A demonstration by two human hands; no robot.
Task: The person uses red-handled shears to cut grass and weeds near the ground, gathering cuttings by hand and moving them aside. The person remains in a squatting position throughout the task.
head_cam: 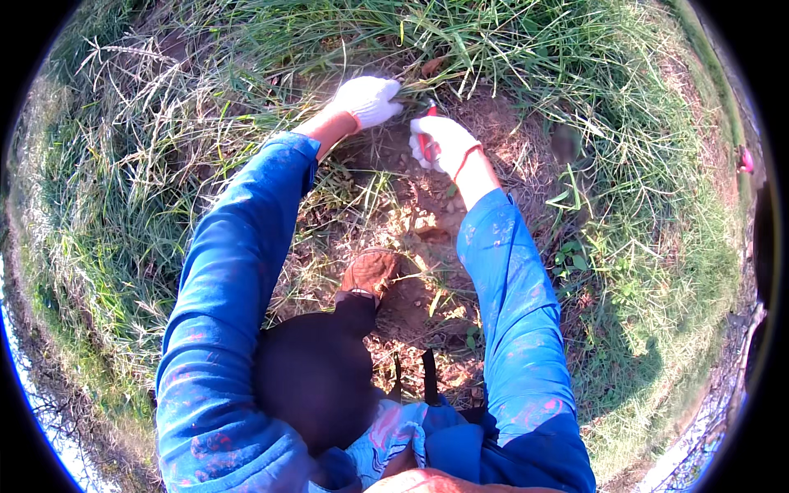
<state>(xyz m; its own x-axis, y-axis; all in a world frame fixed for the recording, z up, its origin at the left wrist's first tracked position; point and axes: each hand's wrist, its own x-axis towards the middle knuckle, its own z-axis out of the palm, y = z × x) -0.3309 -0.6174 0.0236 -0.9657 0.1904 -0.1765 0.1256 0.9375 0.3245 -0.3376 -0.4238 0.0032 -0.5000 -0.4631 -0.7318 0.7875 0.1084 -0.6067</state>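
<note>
My left hand [368,101], in a white knit glove, is curled around some grass stems [412,92] at the edge of a bare patch. Just right of it, my right hand [449,138] wears a matching glove and grips a red-handled hand tool [432,111]. The tool's metal tip points away from me, close to the base of the grass. Most of its handle is hidden in my palm, so its exact kind is unclear.
Tall grass [493,43] rings a strip of bare soil [413,302]. My brown shoe [372,269] rests on that soil below my hands, beside my dark-clad knee [314,376]. A black strap [429,376] hangs near my waist. Something pink [746,161] shows at the far right.
</note>
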